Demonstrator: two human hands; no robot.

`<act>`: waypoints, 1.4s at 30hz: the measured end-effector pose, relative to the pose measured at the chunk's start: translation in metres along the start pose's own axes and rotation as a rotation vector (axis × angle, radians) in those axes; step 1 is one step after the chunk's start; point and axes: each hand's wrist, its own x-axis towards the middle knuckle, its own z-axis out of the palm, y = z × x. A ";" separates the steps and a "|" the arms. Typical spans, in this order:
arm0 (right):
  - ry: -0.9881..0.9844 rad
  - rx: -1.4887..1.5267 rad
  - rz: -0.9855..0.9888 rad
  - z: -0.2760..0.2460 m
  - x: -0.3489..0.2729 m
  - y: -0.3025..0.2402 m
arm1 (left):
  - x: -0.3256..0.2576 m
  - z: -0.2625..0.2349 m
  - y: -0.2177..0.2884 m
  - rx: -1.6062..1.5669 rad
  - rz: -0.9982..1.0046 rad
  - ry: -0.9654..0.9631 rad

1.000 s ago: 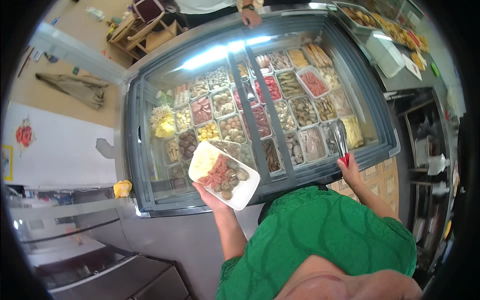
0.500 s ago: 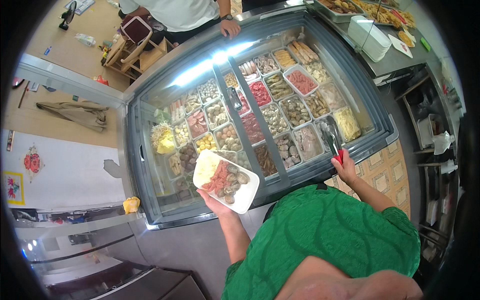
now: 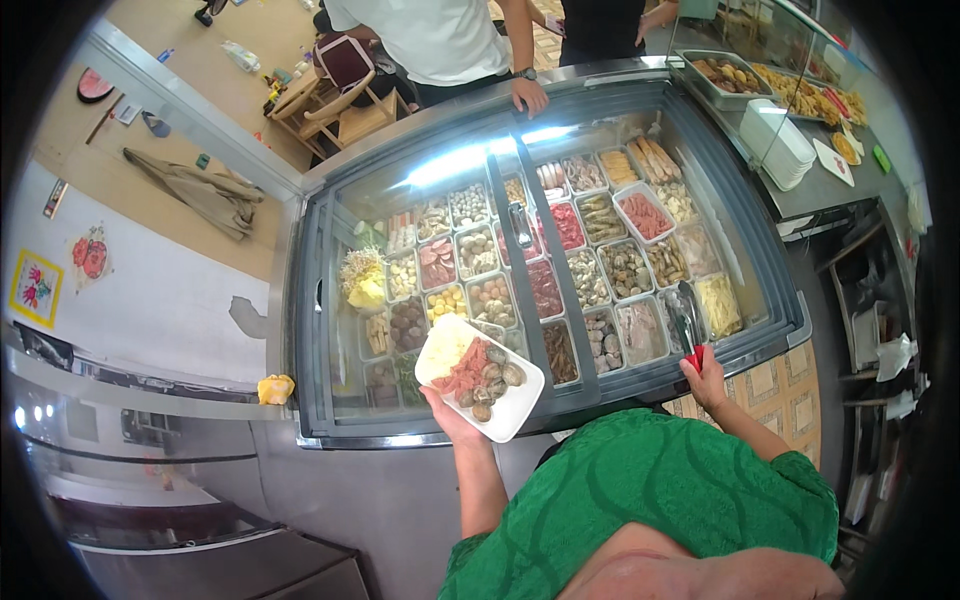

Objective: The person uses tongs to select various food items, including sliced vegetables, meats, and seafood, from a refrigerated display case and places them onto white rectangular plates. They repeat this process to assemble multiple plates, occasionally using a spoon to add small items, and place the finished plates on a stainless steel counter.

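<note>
My left hand [image 3: 453,417] grips a white tray [image 3: 516,408] by its near left edge, above the front of a chest freezer. Pale yellow shreds [image 3: 446,346], reddish meat strips [image 3: 470,370] and several round shellfish [image 3: 494,378] lie in the tray. In my right hand [image 3: 707,377] are metal tongs with red handles [image 3: 686,320], pointing into the freezer. Their tips are close to a container of pale yellow strips [image 3: 721,306]; whether they touch anything I cannot tell. Rows of small tubs with meats, shellfish and balls fill the freezer [image 3: 792,322].
Glass lids with a grey frame [image 3: 570,290] cover part of the freezer. Across it stands a person in white [image 3: 420,40], one hand [image 3: 530,97] on the far edge, beside someone in dark clothes [image 3: 602,35]. Stacked white trays [image 3: 776,145] stand on the right counter.
The whole view has shifted, so the freezer appears lower and further right. More of the person in dark clothes shows. Both hands keep their hold, with little movement relative to the freezer.
</note>
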 end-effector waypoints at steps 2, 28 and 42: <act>0.020 -0.003 -0.005 0.000 -0.006 -0.001 | -0.005 -0.005 0.001 0.004 -0.009 0.026; -0.364 0.012 0.111 -0.032 0.042 -0.013 | 0.018 0.017 -0.051 0.082 -0.095 0.131; -0.678 0.024 -0.120 -0.113 0.135 0.079 | -0.032 0.097 -0.189 0.012 -0.002 0.116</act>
